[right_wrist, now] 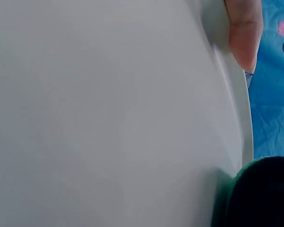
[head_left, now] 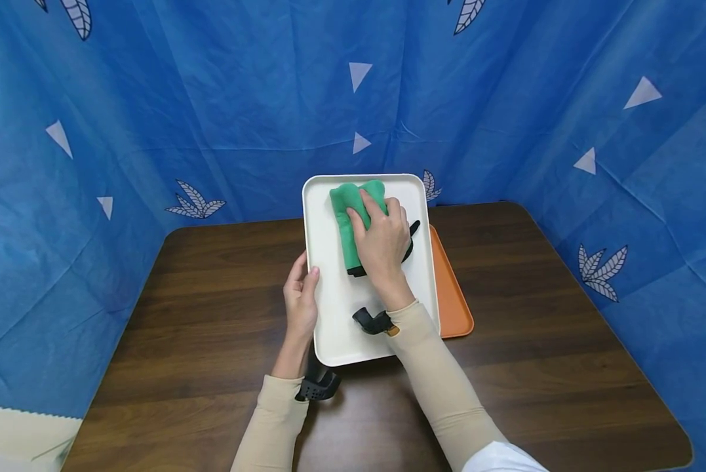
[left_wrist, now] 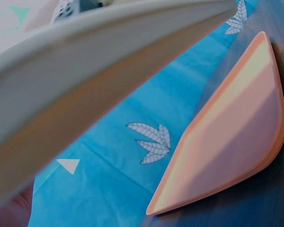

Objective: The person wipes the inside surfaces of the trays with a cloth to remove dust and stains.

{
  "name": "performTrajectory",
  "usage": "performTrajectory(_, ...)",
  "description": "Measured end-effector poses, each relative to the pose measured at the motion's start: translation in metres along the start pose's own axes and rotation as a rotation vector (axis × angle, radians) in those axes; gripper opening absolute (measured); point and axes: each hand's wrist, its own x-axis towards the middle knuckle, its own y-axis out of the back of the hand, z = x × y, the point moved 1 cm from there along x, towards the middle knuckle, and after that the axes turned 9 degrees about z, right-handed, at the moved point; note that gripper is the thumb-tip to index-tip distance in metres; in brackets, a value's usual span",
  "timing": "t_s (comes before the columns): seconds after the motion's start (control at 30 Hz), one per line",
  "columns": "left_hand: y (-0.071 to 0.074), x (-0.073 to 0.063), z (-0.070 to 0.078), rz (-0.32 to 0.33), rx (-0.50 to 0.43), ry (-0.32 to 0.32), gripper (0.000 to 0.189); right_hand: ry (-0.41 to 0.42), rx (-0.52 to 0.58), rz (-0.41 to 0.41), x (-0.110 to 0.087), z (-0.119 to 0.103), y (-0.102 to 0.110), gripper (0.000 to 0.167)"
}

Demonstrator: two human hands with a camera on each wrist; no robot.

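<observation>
A white rectangular tray (head_left: 341,328) is held up over the table, tilted toward the head camera. My left hand (head_left: 300,298) grips its left edge, thumb on the rim and the other fingers behind it. On the tray's upper inside lies a folded green cloth (head_left: 343,223) with a black edge. My right hand (head_left: 382,239) holds the cloth against the tray, thumb and fingers spread over it. The right wrist view shows the tray's inner face (right_wrist: 109,104), with a left-hand fingertip (right_wrist: 244,42) at the rim and the cloth's dark edge (right_wrist: 265,198) at the bottom right.
An orange tray (head_left: 451,295) lies on the brown wooden table (head_left: 211,314), partly hidden behind the white tray. A blue patterned curtain (head_left: 240,98) surrounds the table's back and sides.
</observation>
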Motion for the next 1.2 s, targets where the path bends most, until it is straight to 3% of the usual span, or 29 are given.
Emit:
performTrajectory(0.47, 0.003, 0.002, -0.001, 0.035, -0.026, -0.013, 0.040, -0.127, -0.047, 0.008, 0.003, 0.025, 0.008, 0.040)
performTrajectory(1.2, 0.003, 0.002, 0.000, 0.022, -0.068, -0.038, 0.043, -0.290, -0.079, -0.080, 0.008, 0.041, 0.020, 0.043)
